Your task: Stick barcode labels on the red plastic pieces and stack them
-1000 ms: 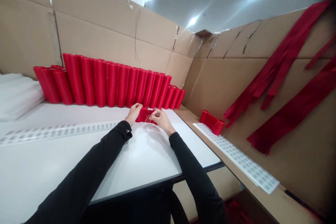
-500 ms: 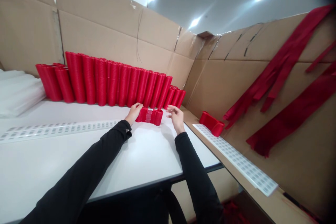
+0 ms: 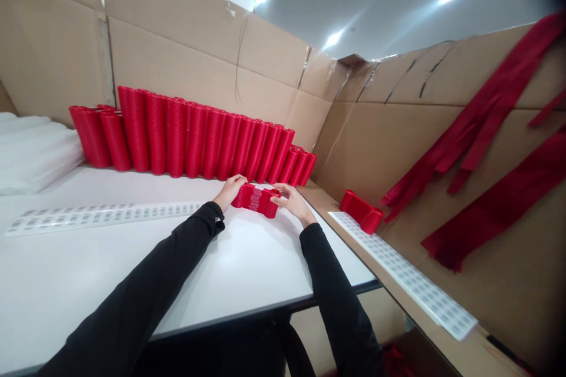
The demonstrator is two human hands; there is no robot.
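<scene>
On the white table [image 3: 247, 265] stands a short stack of red rolled ribbons [image 3: 255, 199], with pale markings down its front and a small white patch on top. My left hand [image 3: 231, 190] is closed around its left end. At the right end, my right hand [image 3: 292, 200] has its thumb and fingers closed on the rolled edge. Behind both hands runs a long row of tall red ribbon stacks [image 3: 194, 138].
Printed white label sheets [image 3: 101, 218] lie at the left, others [image 3: 407, 274] on the right ledge beside a red ribbon bundle [image 3: 361, 212]. Red ribbon strips [image 3: 469, 135] hang on the cardboard wall [image 3: 367, 147]. White wrapped material [image 3: 39, 153] lies far left.
My right hand has moved left from beside the red stack and closed on its right end. My left hand keeps its hold, and the stack is slightly turned.
</scene>
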